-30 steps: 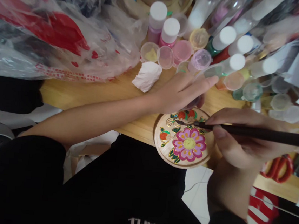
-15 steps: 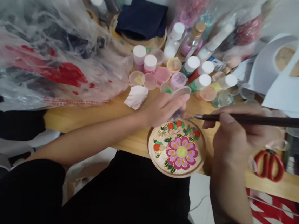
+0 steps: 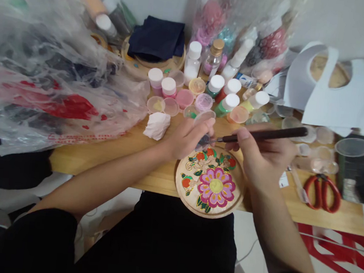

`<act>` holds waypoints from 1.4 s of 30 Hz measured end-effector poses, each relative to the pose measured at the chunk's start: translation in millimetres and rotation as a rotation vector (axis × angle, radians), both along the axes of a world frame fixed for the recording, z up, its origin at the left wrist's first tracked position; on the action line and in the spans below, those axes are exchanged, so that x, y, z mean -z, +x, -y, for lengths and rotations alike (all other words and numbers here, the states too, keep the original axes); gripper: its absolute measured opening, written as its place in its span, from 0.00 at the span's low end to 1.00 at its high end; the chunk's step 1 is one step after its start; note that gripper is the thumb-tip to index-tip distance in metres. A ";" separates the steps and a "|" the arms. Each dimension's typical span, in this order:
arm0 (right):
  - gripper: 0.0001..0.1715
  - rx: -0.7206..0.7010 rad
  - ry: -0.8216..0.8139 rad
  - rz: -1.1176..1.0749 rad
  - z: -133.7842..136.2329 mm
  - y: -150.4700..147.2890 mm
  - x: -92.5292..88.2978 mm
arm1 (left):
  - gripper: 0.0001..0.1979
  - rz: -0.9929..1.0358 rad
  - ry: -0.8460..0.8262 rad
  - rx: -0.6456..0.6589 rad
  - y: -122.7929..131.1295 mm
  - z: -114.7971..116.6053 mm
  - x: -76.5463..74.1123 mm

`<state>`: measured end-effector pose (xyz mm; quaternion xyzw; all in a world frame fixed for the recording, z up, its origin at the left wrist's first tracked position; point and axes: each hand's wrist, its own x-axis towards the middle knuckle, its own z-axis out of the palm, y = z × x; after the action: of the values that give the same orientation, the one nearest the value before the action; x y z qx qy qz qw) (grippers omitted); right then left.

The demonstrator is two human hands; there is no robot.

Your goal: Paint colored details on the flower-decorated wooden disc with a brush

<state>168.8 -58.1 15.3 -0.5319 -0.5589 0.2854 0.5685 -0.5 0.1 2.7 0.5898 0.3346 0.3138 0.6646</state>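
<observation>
A round wooden disc (image 3: 210, 183) painted with a pink flower and red fruits lies at the near edge of the wooden table (image 3: 109, 155). My right hand (image 3: 263, 159) pinches a dark paintbrush (image 3: 262, 135), whose tip points left into a small clear paint cup (image 3: 203, 132). My left hand (image 3: 186, 138) is curled around that cup, just above the disc's top rim.
Small paint bottles with white caps (image 3: 224, 93) and open paint cups crowd the table's middle. A crumpled white tissue (image 3: 156, 125) lies left of my hand. Plastic bags (image 3: 46, 76) fill the left. Red scissors (image 3: 321, 193) and a black tray (image 3: 357, 175) sit at right.
The view pulled back and up. My right hand lifted the brush off the disc and brought its tip to the cup that my left hand now holds.
</observation>
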 end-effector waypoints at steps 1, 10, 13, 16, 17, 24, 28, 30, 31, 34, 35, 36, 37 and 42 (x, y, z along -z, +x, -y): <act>0.11 0.000 -0.001 -0.008 -0.8 -0.6 0.1 | 0.33 -0.011 -0.003 0.005 -0.3 0.1 -0.1; 0.13 0.018 0.005 -0.090 -7.7 -9.5 2.2 | 0.26 -0.035 -0.038 0.010 -0.8 0.4 -1.7; 0.14 0.014 -0.012 -0.134 -10.1 -8.6 4.1 | 0.27 -0.017 -0.008 0.010 -0.5 0.0 -1.4; 0.15 0.032 -0.018 -0.184 -12.2 -6.2 4.6 | 0.27 0.001 0.011 0.010 -0.8 -0.2 -1.6; 0.15 0.040 -0.023 -0.203 -12.8 -5.4 4.5 | 0.26 0.001 0.006 0.012 -1.0 -0.4 -1.9; 0.16 0.061 -0.053 -0.239 -12.6 -3.1 2.5 | 0.28 -0.052 -0.047 0.030 -1.6 -0.9 -2.7; 0.14 0.059 -0.013 -0.122 -9.3 -6.5 1.2 | 0.28 0.005 -0.054 0.016 -0.3 0.2 -3.5; 0.14 0.040 -0.005 -0.098 -8.7 -7.8 1.1 | 0.27 0.015 -0.042 0.013 0.3 0.7 -4.1; 0.14 0.030 -0.002 -0.098 -8.9 -8.0 1.3 | 0.26 0.010 -0.037 0.010 0.4 0.9 -4.1; 0.15 0.008 -0.008 -0.107 -10.6 -6.7 3.2 | 0.27 -0.010 -0.050 0.007 0.3 0.7 -3.2; 0.15 0.003 -0.020 -0.107 -11.3 -5.9 4.0 | 0.28 -0.010 -0.055 0.010 0.0 0.5 -2.6; 0.15 -0.002 -0.035 -0.110 -12.0 -5.2 4.7 | 0.29 -0.008 -0.053 0.013 -0.4 0.3 -2.1; 0.14 -0.007 -0.051 -0.118 -12.6 -4.7 5.3 | 0.30 -0.006 -0.045 0.015 -0.8 0.0 -1.6; 0.16 0.015 -0.097 -0.259 -15.4 -4.7 4.4 | 0.29 -0.039 -0.041 0.021 -2.1 -0.3 -1.4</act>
<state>164.1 -42.7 10.9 -0.5215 -0.4626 0.3739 0.6117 -2.6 0.4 4.1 0.5856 0.3475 0.2883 0.6733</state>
